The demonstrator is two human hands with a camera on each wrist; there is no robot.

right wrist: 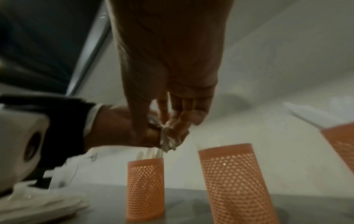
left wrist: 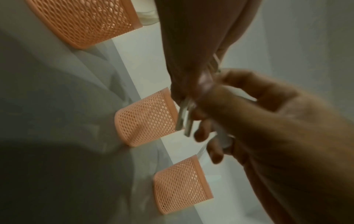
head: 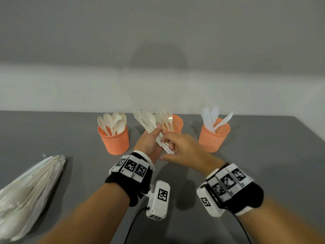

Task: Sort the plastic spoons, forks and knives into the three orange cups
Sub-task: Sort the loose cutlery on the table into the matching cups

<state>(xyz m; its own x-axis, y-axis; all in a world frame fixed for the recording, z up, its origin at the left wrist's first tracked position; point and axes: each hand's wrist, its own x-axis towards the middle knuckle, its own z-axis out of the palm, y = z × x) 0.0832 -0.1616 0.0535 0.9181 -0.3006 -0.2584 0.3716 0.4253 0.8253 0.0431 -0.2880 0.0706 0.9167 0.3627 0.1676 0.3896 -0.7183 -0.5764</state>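
Three orange mesh cups stand in a row at the back of the grey table: the left cup (head: 114,140) holds spoons, the middle cup (head: 176,123) forks, the right cup (head: 213,137) white knives. In front of the middle cup my left hand (head: 153,138) grips a mixed bundle of cutlery (head: 149,119) by the handles, heads fanned upward. My right hand (head: 167,143) reaches in from the right, and its curled fingers pinch the handles (left wrist: 184,119) that stick out below the left fist. The right wrist view shows those handle ends (right wrist: 168,141) above the spoon cup (right wrist: 145,188).
A clear plastic bag (head: 29,191) with more cutlery lies at the near left of the table (head: 263,155). A pale wall runs right behind the cups. Cables hang from both wrist cameras over the table's front.
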